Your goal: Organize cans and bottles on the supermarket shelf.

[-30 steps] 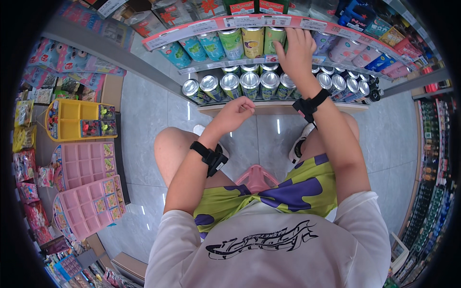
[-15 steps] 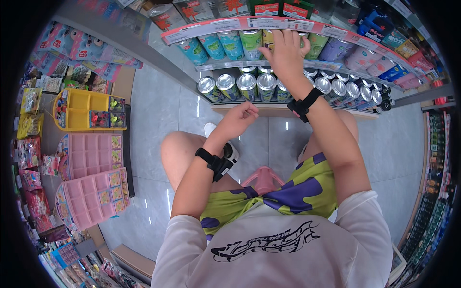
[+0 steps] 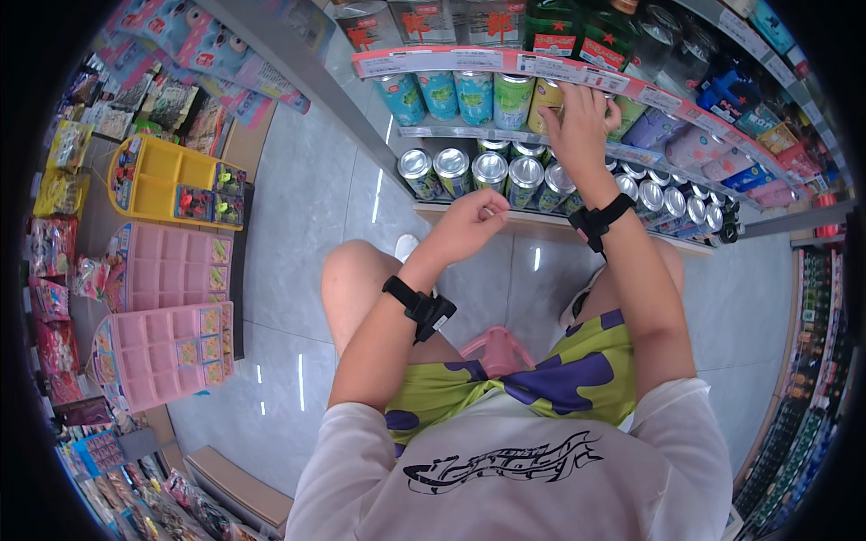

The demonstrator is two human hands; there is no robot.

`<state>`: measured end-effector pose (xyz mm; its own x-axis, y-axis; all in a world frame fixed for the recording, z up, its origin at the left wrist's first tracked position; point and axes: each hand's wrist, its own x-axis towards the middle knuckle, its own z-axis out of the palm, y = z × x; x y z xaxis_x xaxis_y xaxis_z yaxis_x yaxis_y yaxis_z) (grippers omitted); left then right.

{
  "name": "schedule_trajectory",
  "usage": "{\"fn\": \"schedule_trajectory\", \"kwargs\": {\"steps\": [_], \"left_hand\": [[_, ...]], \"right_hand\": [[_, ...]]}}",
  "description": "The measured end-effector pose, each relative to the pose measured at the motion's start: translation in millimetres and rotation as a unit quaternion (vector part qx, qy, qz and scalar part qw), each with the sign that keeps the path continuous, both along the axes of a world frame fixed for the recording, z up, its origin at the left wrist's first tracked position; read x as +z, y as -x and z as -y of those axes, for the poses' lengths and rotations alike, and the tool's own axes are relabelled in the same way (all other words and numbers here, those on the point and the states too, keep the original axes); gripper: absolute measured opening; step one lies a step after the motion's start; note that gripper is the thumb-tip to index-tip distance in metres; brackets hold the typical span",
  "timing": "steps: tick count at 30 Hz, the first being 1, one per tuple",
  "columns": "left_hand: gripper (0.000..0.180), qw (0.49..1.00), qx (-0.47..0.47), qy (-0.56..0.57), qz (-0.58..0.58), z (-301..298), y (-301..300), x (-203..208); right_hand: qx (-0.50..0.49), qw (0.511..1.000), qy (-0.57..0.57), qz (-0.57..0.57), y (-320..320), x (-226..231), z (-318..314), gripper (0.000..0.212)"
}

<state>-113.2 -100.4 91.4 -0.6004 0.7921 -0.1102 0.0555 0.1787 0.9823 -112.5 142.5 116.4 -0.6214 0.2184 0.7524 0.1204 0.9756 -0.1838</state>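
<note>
My right hand (image 3: 582, 131) reaches to the middle shelf of drink cans, its fingers and thumb spread at the row's front. Beside its thumb stands a yellow can (image 3: 545, 97), partly covered by the hand. A green can (image 3: 512, 101) and several turquoise cans (image 3: 438, 96) line up to the left, and a purple can (image 3: 656, 129) is to the right. What lies behind my right palm is hidden. My left hand (image 3: 476, 224) hangs before the lower shelf, fingers loosely curled with nothing visible in them. Below it, silver-topped cans (image 3: 490, 169) stand upright in rows.
A pink-edged shelf strip (image 3: 469, 59) runs just above my right hand, with clear bottles (image 3: 428, 25) and green bottles (image 3: 555, 32) over it. A pink stool (image 3: 496, 350) shows between my legs. On the left are yellow (image 3: 158, 176) and pink trays (image 3: 162, 356) beside packaged goods.
The view has shifted, so the shelf sits slightly lower and further right. My right hand stays at the yellow can, and my left hand remains curled before the lower shelf.
</note>
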Motion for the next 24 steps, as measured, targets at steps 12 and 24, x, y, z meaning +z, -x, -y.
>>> {"fn": "schedule_trajectory", "kwargs": {"steps": [12,24], "left_hand": [[0.018,0.999,0.010,-0.026,-0.028,40.2,8.5,-9.2],[0.019,0.999,0.025,-0.032,-0.022,75.3,7.0,-5.4]], "right_hand": [[0.134,0.990,-0.019,0.042,-4.8,8.8,59.9,0.044],[0.141,0.978,0.049,0.147,53.2,38.3,128.9,0.064]]}}
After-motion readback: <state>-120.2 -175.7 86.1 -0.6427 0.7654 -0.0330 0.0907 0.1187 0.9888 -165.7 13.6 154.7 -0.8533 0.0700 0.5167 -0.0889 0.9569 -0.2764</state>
